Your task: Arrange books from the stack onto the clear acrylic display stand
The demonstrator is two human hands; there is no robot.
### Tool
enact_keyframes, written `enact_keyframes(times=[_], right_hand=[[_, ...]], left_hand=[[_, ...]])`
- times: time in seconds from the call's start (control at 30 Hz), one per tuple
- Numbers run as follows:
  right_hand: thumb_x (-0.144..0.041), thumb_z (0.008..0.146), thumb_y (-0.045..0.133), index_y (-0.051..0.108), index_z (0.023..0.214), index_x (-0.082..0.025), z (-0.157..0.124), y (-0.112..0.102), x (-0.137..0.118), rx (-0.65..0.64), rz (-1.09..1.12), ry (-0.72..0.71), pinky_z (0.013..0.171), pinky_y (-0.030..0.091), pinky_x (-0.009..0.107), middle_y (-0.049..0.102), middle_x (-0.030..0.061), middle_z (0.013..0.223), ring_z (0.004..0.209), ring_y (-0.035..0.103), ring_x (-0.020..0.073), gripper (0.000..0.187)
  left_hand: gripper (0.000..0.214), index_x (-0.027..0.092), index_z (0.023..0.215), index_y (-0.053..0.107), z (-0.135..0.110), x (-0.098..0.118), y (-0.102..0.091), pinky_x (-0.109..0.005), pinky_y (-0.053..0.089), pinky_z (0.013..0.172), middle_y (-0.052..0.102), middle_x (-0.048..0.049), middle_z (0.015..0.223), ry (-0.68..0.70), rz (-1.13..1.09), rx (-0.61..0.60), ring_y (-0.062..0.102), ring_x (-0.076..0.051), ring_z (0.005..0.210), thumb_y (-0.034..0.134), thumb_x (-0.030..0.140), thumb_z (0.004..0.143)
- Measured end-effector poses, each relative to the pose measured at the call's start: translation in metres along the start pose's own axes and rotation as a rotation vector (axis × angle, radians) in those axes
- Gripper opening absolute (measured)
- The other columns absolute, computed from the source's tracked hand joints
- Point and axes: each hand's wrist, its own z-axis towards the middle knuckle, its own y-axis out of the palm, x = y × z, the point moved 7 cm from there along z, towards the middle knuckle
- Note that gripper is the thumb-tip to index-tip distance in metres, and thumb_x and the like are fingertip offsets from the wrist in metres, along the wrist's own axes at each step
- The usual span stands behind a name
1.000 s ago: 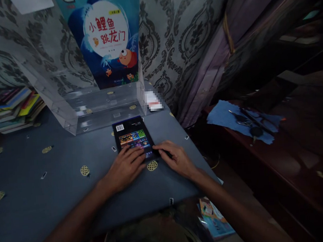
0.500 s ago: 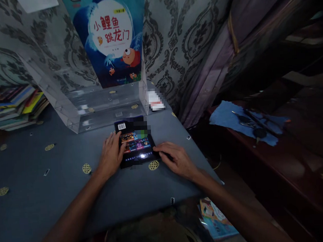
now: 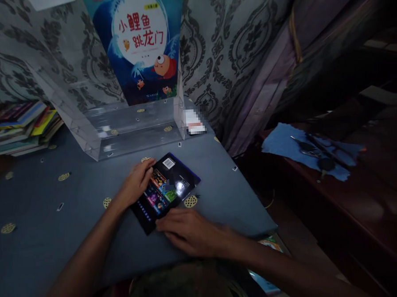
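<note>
Grey-blue patterned tablecloth [image 3: 39, 227] fills the lower left of the frame, with damask wallpaper behind it. At centre a dark book [image 3: 165, 190] lies flat on the cloth, back cover up and barcode showing, skewed to the table edge. The left hand [image 3: 137, 182] rests on its upper-left edge with fingers bent onto the cover; I cannot tell whether the thumb is tucked under. The right hand [image 3: 189, 231] lies flat and loosely spread, touching the near edge.

By my reading, the work is only part done: the dark book is outside the clear acrylic stand [image 3: 131, 130], where a fish picture book [image 3: 143, 45] stands upright.

Count: two hands, one flat book, one upright book, one stand, one book pile [image 3: 18, 129] at far left, too layered to count
</note>
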Motion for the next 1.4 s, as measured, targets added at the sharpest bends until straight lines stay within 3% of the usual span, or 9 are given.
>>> enact_keyframes(times=[0.17, 0.3, 0.43, 0.53, 0.7, 0.83, 0.93, 1.23, 1.4], right_hand=[[-0.01, 0.095, 0.051, 0.068, 0.112, -0.011, 0.026, 0.03, -0.006, -0.131, -0.084, -0.057, 0.103, 0.053, 0.035, 0.067, 0.0161, 0.134, 0.121, 0.064, 0.0217, 0.024], [-0.011, 0.095, 0.052, 0.07, 0.11, -0.012, 0.04, 0.036, 0.0, -0.161, -0.082, -0.038, 0.11, 0.048, 0.037, 0.062, 0.0179, 0.14, 0.13, 0.058, 0.021, 0.023], [-0.013, 0.095, 0.055, 0.071, 0.111, -0.015, 0.043, 0.021, 0.003, -0.158, 0.057, -0.001, 0.101, 0.053, 0.032, 0.073, 0.0118, 0.124, 0.116, 0.067, 0.0175, 0.023], [-0.014, 0.095, 0.053, 0.071, 0.112, -0.016, 0.044, -0.006, 0.017, -0.013, 0.109, 0.081, 0.089, 0.057, 0.03, 0.078, 0.0071, 0.103, 0.095, 0.073, 0.0159, 0.025], [-0.016, 0.096, 0.051, 0.07, 0.111, -0.018, 0.046, -0.045, 0.057, 0.214, -0.12, 0.158, 0.099, 0.053, 0.043, 0.075, 0.0101, 0.114, 0.11, 0.068, 0.0222, 0.025], [-0.022, 0.098, 0.051, 0.066, 0.122, -0.019, 0.045, -0.047, 0.084, 0.191, -0.318, 0.256, 0.113, 0.04, 0.058, 0.064, 0.0146, 0.137, 0.134, 0.055, 0.0288, 0.029], [-0.027, 0.1, 0.05, 0.061, 0.132, -0.016, 0.043, -0.041, 0.092, 0.146, -0.372, 0.298, 0.118, 0.033, 0.061, 0.058, 0.0177, 0.144, 0.141, 0.047, 0.0308, 0.035], [-0.03, 0.101, 0.048, 0.057, 0.138, -0.021, 0.04, -0.038, 0.094, 0.122, -0.394, 0.302, 0.119, 0.032, 0.06, 0.055, 0.015, 0.148, 0.145, 0.043, 0.0294, 0.039], [-0.033, 0.099, 0.052, 0.057, 0.137, -0.013, 0.038, -0.049, 0.099, 0.129, -0.488, 0.374, 0.116, 0.035, 0.061, 0.053, 0.0218, 0.148, 0.14, 0.047, 0.0348, 0.043]], left_hand=[[0.041, 0.019, 0.133, 0.057, 0.015, 0.018, 0.012, -0.048, 0.036, 0.117, 0.065, -0.0094, 0.136, 0.118, 0.112, -0.1, 0.057, -0.022, 0.13, 0.032, 0.036, 0.104], [0.042, 0.018, 0.137, 0.053, 0.02, 0.019, 0.02, -0.049, 0.029, 0.121, 0.062, -0.0092, 0.141, 0.155, 0.146, -0.119, 0.052, -0.021, 0.136, 0.03, 0.033, 0.105], [0.042, 0.018, 0.14, 0.051, 0.016, 0.016, 0.022, -0.048, 0.029, 0.121, 0.06, -0.0114, 0.144, 0.16, 0.246, -0.115, 0.048, -0.02, 0.14, 0.032, 0.031, 0.105], [0.041, 0.018, 0.141, 0.05, 0.008, 0.014, 0.018, -0.051, 0.03, 0.12, 0.059, -0.0125, 0.145, 0.145, 0.355, -0.075, 0.046, -0.022, 0.143, 0.033, 0.029, 0.105], [0.041, 0.016, 0.139, 0.052, -0.015, 0.002, 0.002, -0.06, 0.032, 0.116, 0.056, -0.0175, 0.146, 0.033, 0.567, 0.007, 0.048, -0.031, 0.141, 0.034, 0.028, 0.104], [0.044, 0.01, 0.137, 0.052, -0.032, -0.009, -0.011, -0.059, 0.037, 0.114, 0.055, -0.0223, 0.146, -0.037, 0.622, 0.068, 0.048, -0.034, 0.14, 0.035, 0.033, 0.104], [0.046, 0.009, 0.137, 0.052, -0.038, -0.012, -0.014, -0.056, 0.04, 0.113, 0.054, -0.0224, 0.147, -0.02, 0.597, 0.082, 0.048, -0.032, 0.14, 0.032, 0.035, 0.105], [0.044, 0.012, 0.137, 0.052, -0.038, -0.012, -0.013, -0.056, 0.04, 0.114, 0.053, -0.0205, 0.148, -0.046, 0.575, 0.094, 0.046, -0.032, 0.142, 0.033, 0.034, 0.104], [0.045, 0.012, 0.139, 0.052, -0.039, -0.013, -0.012, -0.056, 0.039, 0.114, 0.051, -0.02, 0.15, -0.06, 0.591, 0.089, 0.046, -0.031, 0.142, 0.036, 0.034, 0.103]])
